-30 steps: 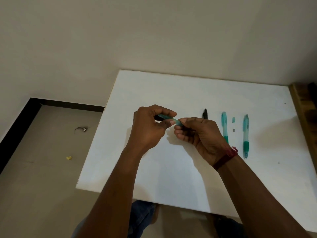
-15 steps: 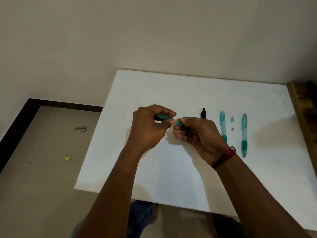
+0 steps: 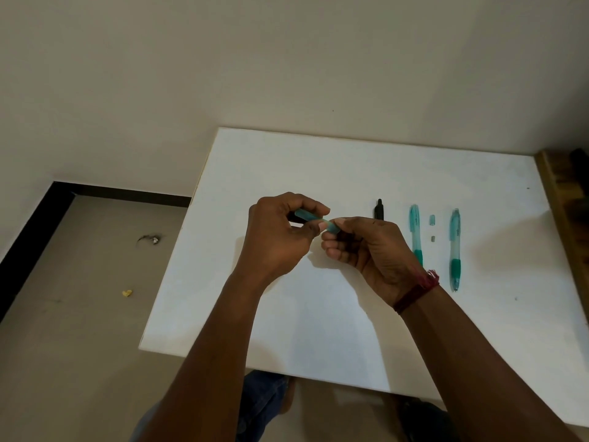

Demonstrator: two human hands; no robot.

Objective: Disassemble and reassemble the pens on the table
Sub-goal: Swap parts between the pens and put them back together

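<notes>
A teal pen (image 3: 314,220) is held above the white table (image 3: 318,161), gripped at one end by my left hand (image 3: 277,237) and at the other by my right hand (image 3: 366,247). Only its middle shows between the fingers. To the right lie a black pen (image 3: 379,208), partly hidden behind my right hand, a teal pen (image 3: 415,231), and another teal pen (image 3: 454,247). Between those two teal pens sit a small teal cap piece (image 3: 432,219) and a tiny grey part (image 3: 432,238).
A wooden surface (image 3: 564,199) borders the table on the right. The wall runs along the table's far edge. On the floor to the left lie a small dark scrap (image 3: 149,239) and a yellow crumb (image 3: 127,293). My knees show under the near edge.
Both hands hold the teal pen in nearly the same pose; the fingers shift only slightly. Items on the table have not moved.
</notes>
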